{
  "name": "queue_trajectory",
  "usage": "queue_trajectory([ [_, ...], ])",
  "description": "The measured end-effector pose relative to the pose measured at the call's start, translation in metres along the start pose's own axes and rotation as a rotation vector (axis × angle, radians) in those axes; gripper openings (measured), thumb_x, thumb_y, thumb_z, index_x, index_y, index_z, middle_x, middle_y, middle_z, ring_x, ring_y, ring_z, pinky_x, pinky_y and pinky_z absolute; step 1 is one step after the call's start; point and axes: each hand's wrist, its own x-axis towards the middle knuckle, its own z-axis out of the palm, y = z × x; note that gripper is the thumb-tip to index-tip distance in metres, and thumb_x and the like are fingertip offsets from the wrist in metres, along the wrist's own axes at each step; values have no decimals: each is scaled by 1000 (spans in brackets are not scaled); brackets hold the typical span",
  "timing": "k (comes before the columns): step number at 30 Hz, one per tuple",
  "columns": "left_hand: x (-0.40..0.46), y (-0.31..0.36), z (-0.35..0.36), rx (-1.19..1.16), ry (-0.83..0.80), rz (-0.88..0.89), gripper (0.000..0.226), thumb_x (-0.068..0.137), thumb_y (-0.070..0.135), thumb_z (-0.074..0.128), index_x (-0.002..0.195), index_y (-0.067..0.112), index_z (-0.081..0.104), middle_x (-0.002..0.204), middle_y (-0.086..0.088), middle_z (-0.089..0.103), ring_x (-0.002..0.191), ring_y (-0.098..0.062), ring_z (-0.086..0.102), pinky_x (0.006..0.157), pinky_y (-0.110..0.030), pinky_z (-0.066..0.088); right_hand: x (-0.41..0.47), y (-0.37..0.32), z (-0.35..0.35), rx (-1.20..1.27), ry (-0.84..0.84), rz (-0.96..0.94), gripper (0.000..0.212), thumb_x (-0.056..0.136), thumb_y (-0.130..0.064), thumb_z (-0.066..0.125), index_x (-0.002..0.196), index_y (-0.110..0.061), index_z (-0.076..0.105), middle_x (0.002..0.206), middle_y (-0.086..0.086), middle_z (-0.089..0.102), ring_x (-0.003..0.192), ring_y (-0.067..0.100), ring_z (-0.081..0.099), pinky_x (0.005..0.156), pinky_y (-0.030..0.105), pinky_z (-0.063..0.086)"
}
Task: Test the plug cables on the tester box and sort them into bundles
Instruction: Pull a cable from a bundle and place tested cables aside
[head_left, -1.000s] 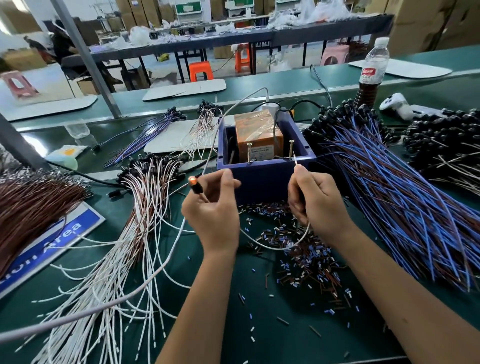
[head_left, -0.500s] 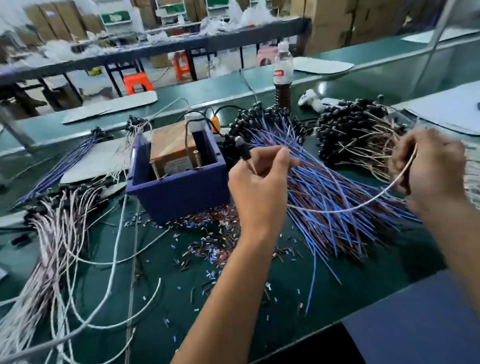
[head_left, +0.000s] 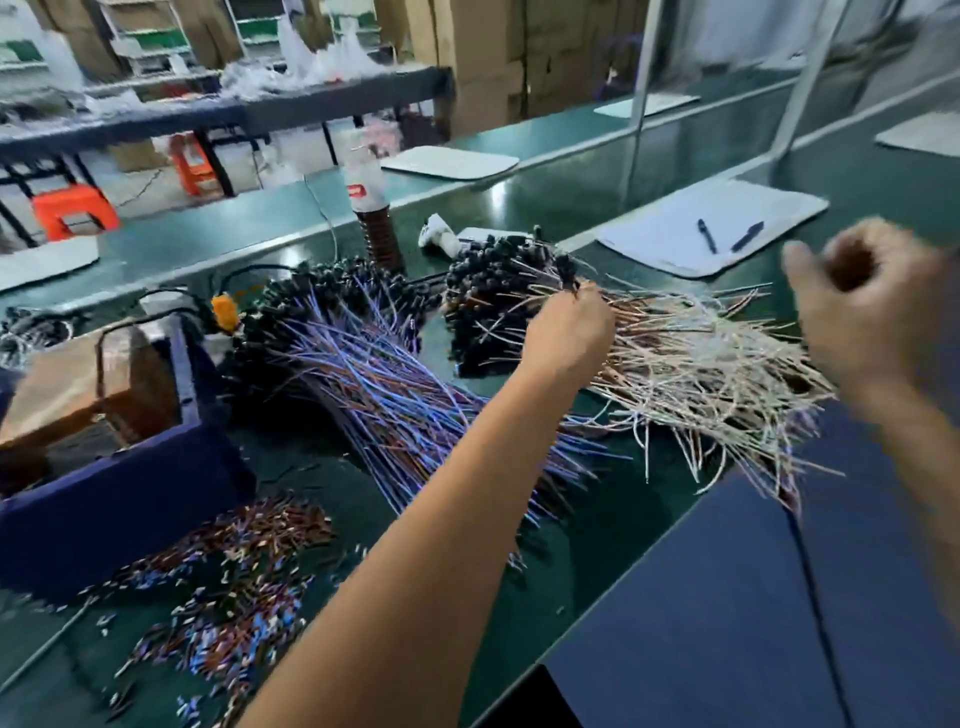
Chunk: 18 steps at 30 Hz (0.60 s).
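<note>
Blurring hides much of the right hand (head_left: 862, 317), raised in the air above the right end of the white-and-brown cable bundle (head_left: 691, 364); its fingers look curled toward the palm, but whether they hold anything I cannot tell. The left hand (head_left: 569, 325) is sharper, reaching over the head end of that same bundle with its fingers closed in a pinch on a black plug (head_left: 570, 275), the thin lead below it lost among the other wires. The tester box (head_left: 130, 478), a dark blue open-topped container at the left edge, is cut off by the frame; inside it sits a tan block (head_left: 62, 384) with a dark wire looped over it, and the rest of its inside is in shadow. Between the box and the white-and-brown bundle lies a blue-and-brown cable bundle (head_left: 374, 374), its black plug heads pointing away from the person and its tails fanned toward the near edge of the green worktop (head_left: 597, 545). In front of the box a heap of small wire offcuts (head_left: 223, 571) litters the worktop, smeared by motion. Behind the bundles stand a drink bottle (head_left: 371, 208), its upper part blurred, and a white board (head_left: 722, 228) carrying two pens.
</note>
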Motion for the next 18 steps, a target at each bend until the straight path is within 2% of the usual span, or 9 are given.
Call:
queue_trajectory([
  [2,1,5,8,-230,-26,-46,53,110,32,32,113,-10,65,77,-24,65,62,-27,57,63,-39,52,-12,-28,14,9,-380,-201,32,98,-51,61,97,-19,65,83,-4,63,74,6,55,71,29,41],
  [3,0,8,10,-344,-5,-57,50,110,31,36,104,-8,67,65,-15,60,53,-22,52,56,-31,46,-17,-40,19,-7,-566,-221,38,100,-55,59,107,-19,67,89,-6,68,80,6,60,74,30,44],
  [5,2,13,10,-499,36,-53,46,110,30,43,82,3,66,62,-9,59,50,-18,52,55,-25,46,-23,-53,25,-8,-808,-211,36,102,-53,54,109,-22,70,87,-10,75,80,8,69,78,35,52],
  [7,3,15,7,-602,49,-48,43,110,29,47,75,7,61,64,-8,60,48,-14,53,49,-22,48,-17,-56,26,47,-833,-205,31,103,-44,55,95,-20,73,69,-5,74,66,10,70,71,36,53],
  [9,5,18,1,-725,31,-69,37,109,25,50,79,5,58,60,-6,59,44,-10,55,45,-19,50,-8,-56,24,52,-765,-219,32,104,-37,59,82,-19,73,54,-3,63,52,16,63,60,37,51],
  [12,10,33,-3,-847,34,-23,29,106,18,56,83,0,57,55,-6,63,45,-10,61,49,-19,56,10,-56,29,-64,-578,-304,27,104,-31,61,85,-20,77,52,-10,52,51,8,55,56,36,43],
  [14,17,44,-7,-929,66,25,22,103,13,61,86,-2,58,66,-10,64,55,-14,65,62,-23,61,24,-57,46,-127,-508,-337,22,104,-29,61,94,-20,78,61,-7,59,61,22,61,60,35,37],
  [15,20,49,-10,-956,85,28,18,101,11,63,89,-2,58,74,-12,64,64,-17,67,72,-27,62,29,-57,58,-182,-521,-346,21,104,-29,59,100,-19,77,72,2,66,72,31,63,63,36,39],
  [18,29,46,-16,-1013,147,-74,24,99,6,65,117,-7,56,107,-21,61,92,-26,66,95,-37,59,31,-46,102,-498,-691,-325,31,109,-33,48,129,-22,69,119,19,68,109,40,62,88,45,53],
])
